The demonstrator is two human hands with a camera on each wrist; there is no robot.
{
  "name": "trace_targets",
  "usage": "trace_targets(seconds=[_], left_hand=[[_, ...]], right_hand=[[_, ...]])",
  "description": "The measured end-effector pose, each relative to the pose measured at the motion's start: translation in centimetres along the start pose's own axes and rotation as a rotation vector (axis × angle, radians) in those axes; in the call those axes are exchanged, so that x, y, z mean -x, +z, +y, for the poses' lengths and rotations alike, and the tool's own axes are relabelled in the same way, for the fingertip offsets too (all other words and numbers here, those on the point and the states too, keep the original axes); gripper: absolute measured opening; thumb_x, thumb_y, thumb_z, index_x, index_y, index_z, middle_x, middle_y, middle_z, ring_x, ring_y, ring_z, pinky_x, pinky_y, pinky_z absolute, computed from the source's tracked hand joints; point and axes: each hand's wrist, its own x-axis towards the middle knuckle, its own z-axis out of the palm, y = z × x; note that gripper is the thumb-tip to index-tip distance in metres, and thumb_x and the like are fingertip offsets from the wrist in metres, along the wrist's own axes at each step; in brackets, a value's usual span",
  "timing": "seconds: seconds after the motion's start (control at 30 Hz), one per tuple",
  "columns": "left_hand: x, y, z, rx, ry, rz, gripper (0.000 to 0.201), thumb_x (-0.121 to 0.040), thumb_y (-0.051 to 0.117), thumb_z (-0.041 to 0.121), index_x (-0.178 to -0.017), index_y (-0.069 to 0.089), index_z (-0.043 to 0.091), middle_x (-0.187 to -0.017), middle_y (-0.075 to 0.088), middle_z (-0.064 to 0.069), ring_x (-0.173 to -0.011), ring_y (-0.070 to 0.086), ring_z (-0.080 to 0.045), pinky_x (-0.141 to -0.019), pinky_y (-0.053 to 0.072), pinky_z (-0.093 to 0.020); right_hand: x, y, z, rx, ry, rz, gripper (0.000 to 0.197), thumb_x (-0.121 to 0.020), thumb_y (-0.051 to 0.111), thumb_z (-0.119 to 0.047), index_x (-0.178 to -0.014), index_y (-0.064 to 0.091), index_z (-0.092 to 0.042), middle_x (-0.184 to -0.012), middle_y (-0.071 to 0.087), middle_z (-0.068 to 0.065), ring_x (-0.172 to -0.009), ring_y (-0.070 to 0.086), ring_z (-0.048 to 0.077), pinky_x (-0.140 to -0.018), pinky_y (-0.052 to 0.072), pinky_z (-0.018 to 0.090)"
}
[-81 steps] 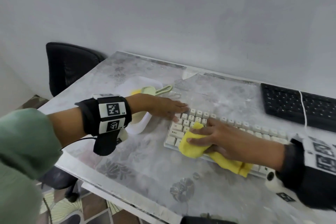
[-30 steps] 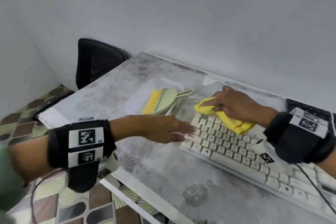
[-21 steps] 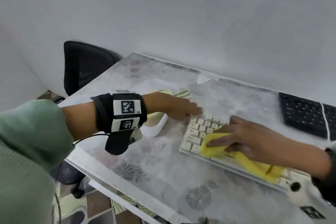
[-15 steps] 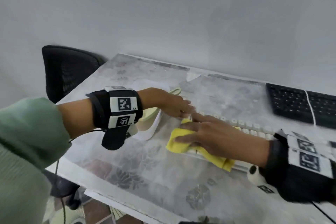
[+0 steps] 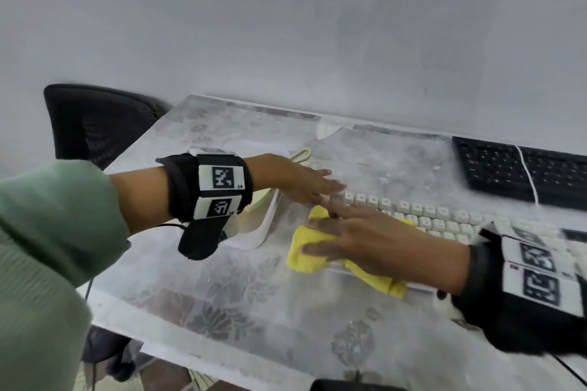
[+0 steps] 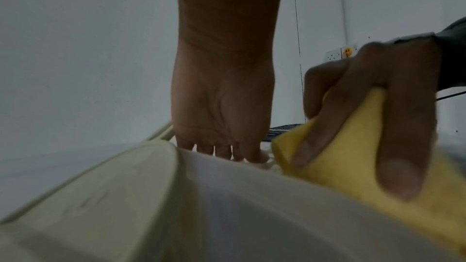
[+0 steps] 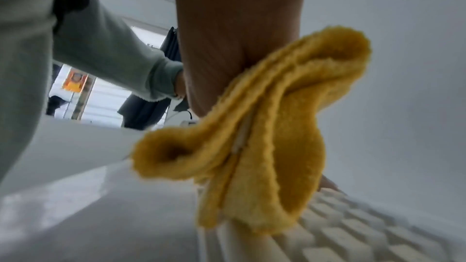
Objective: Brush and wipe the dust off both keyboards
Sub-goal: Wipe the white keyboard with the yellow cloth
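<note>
A white keyboard (image 5: 428,216) lies on the patterned table (image 5: 222,295), with a black keyboard (image 5: 508,168) behind it at the right. My right hand (image 5: 365,238) lies spread and flat on a yellow cloth (image 5: 305,251), pressing it over the white keyboard's left end. The cloth's tail trails bunched under my palm (image 7: 277,127). My left hand (image 5: 311,184) rests with straight fingers on the keyboard's far left corner and holds nothing. In the left wrist view the right fingers (image 6: 365,107) drape over the cloth's edge.
A white tray (image 5: 266,225) left of the keyboard holds a pale green dustpan and brush with a loop handle (image 5: 300,154). A black chair (image 5: 95,124) stands at the table's left end. A white cable (image 5: 527,174) crosses the black keyboard. The wall runs close behind.
My right hand has swept the cloth from the keyboard's far edge toward me and to its left end. The left hand has stayed on the keyboard's far left corner.
</note>
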Motion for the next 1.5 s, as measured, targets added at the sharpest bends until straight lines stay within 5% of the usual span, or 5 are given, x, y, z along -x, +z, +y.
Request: trace_targets(seconds=[0.23, 0.57, 0.8, 1.17, 1.5], left_hand=[[-0.1, 0.3, -0.2, -0.079, 0.004, 0.001, 0.062, -0.104, 0.024, 0.038, -0.15, -0.014, 0.02, -0.16, -0.009, 0.003, -0.146, -0.015, -0.017, -0.119, 0.002, -0.036], [-0.5, 0.4, 0.0, -0.146, -0.002, -0.036, 0.086, -0.096, 0.039, 0.053, -0.149, -0.018, 0.017, -0.159, -0.018, 0.003, -0.145, -0.017, -0.017, -0.118, 0.001, -0.041], [-0.3, 0.3, 0.4, -0.002, -0.041, -0.039, 0.095, -0.094, 0.05, 0.046, -0.148, -0.019, 0.012, -0.158, -0.02, -0.004, -0.145, -0.018, -0.021, -0.118, -0.001, -0.039], [0.0, 2.0, 2.9, 0.07, -0.198, 0.061, 0.094, -0.093, 0.051, 0.045, -0.149, -0.015, 0.009, -0.158, -0.02, -0.008, -0.146, -0.017, -0.024, -0.118, 0.005, -0.044], [1.8, 3.5, 4.7, 0.265, -0.253, 0.205, 0.073, -0.098, 0.049, 0.031, -0.153, 0.004, 0.015, -0.161, -0.006, -0.004, -0.144, 0.022, -0.026, -0.113, 0.021, -0.036]], right_hand=[[1.2, -1.0, -1.1, -0.139, -0.138, -0.131, 0.048, -0.076, 0.045, -0.003, -0.099, 0.066, -0.04, -0.104, 0.067, -0.011, -0.081, 0.039, 0.012, -0.058, 0.048, 0.025], [2.4, 0.0, -1.2, 0.15, -0.075, -0.064, 0.032, -0.085, 0.042, -0.017, -0.095, 0.064, -0.037, -0.119, 0.063, -0.005, -0.102, 0.046, 0.021, -0.06, 0.042, 0.024], [9.7, -1.5, 0.7, 0.014, -0.003, -0.09, 0.035, -0.082, 0.043, -0.023, -0.098, 0.069, -0.041, -0.114, 0.067, -0.008, -0.08, 0.052, 0.019, -0.049, 0.05, 0.024], [6.1, -1.9, 1.2, -0.244, 0.077, -0.302, 0.04, -0.086, 0.058, -0.033, -0.126, 0.057, -0.029, -0.135, 0.052, 0.005, -0.093, 0.047, 0.03, -0.085, 0.043, 0.034], [4.7, -3.6, -1.5, -0.227, 0.247, -0.26, 0.036, -0.091, 0.054, -0.037, -0.127, 0.055, -0.034, -0.112, 0.044, 0.008, -0.094, 0.054, 0.028, -0.073, 0.039, 0.035]])
